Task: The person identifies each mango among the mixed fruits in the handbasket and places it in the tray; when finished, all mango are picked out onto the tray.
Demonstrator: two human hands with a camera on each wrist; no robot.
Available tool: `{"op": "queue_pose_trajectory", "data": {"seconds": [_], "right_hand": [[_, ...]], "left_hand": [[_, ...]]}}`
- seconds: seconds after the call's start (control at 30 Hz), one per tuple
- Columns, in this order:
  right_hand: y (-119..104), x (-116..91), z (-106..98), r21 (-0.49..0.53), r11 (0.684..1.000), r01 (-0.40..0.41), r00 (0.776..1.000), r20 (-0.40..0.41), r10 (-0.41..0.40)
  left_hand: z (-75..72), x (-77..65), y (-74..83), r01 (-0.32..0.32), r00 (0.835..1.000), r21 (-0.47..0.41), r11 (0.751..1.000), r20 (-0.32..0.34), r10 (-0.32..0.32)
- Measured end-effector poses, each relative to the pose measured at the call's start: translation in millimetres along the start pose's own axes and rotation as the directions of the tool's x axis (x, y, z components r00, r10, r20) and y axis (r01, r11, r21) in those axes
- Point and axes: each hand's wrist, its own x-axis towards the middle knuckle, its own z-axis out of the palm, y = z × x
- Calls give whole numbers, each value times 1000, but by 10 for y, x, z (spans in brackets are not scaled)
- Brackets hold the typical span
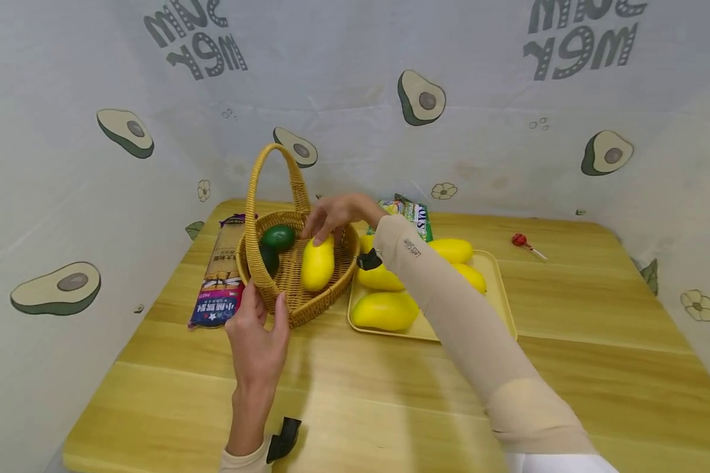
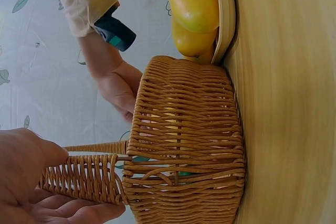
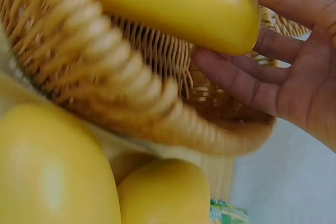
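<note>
A wicker basket [image 1: 315,307] with a tall arched handle stands on the table. My left hand [image 1: 259,341] grips the foot of the handle, with the thumb on one side and fingers on the other in the left wrist view. Over the basket, my right hand [image 1: 344,211] holds a yellow mango [image 1: 317,268] by its far end. In the right wrist view the thumb lies on top of the mango [image 3: 184,9] and the fingers reach beneath it. Two dark green fruits [image 1: 279,237] lie at the basket's left side, one partly behind the handle.
Right of the basket, a pale yellow tray [image 1: 505,305] bears several yellow mangoes [image 1: 386,311], partly hidden by my right sleeve. A green packet [image 1: 417,217] lies behind it. Left of the basket is a long noodle-like packet [image 1: 219,279]. A red lollipop [image 1: 519,240] lies at the right.
</note>
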Motion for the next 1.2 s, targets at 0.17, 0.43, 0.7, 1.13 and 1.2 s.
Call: {"op": "queue_pose_trajectory", "data": {"seconds": [0.17, 0.43, 0.7, 1.13, 1.2], "right_hand": [[67, -128, -2, 60, 998, 22, 1000, -8, -22], [174, -307, 28, 164, 984, 72, 996, -59, -63], [261, -547, 62, 123, 986, 116, 979, -180, -93], [413, -1207, 188, 108, 975, 196, 926, -347, -148], [463, -1354, 223, 113, 973, 204, 919, -366, -150]], "left_hand": [[-6, -1, 7, 7, 1000, 2, 1000, 3, -7], [-7, -4, 24, 30, 999, 2, 1000, 21, -30], [-29, -20, 33, 59, 998, 15, 998, 17, -59], [-35, -42, 28, 14, 1000, 7, 1000, 7, -14], [-27, -42, 40, 17, 1000, 4, 1000, 12, -17]]}}
